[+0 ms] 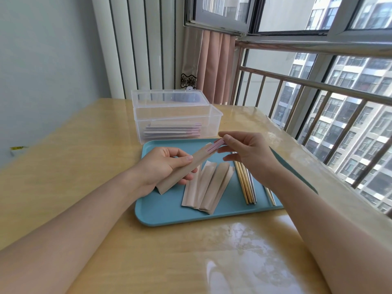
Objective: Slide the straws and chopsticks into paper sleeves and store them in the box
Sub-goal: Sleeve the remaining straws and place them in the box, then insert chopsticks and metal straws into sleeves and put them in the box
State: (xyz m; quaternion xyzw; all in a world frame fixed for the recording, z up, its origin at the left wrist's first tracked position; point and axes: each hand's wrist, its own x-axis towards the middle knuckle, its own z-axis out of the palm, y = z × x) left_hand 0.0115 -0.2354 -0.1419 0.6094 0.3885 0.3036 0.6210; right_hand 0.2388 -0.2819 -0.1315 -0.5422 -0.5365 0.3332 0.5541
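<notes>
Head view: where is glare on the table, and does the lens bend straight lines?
In the head view, window glare whitens the table near the bottom edge, in front of the blue tray; wide-angle distortion bows the railing and window frame; the left hand and right hand look sharp.
</notes>
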